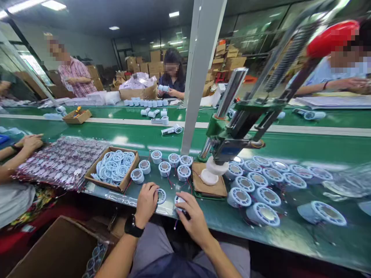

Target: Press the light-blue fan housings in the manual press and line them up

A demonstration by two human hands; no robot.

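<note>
Near the front edge of the bench, my left hand (146,204) has its fingers curled against a light-blue slotted ring piece (161,196); whether a body sits under the ring is hard to see. My right hand (193,214) is closed around a light-blue round motor housing (179,200), with thumb and fingers on either side and a thin wire hanging below. Just beyond my hands stand several similar housings (165,168) with grey centres and short wires. To the right, a hand press (232,143) with a red handle (332,38) holds a white round pad over a white disc (209,177).
A cardboard tray of light-blue rings (135,164) sits left, beside a stack of wired parts (66,160). Many housings (266,195) crowd the right side. A metal post (199,77) rises ahead. Below left is an open carton (58,247). Co-workers sit nearby and across the green bench.
</note>
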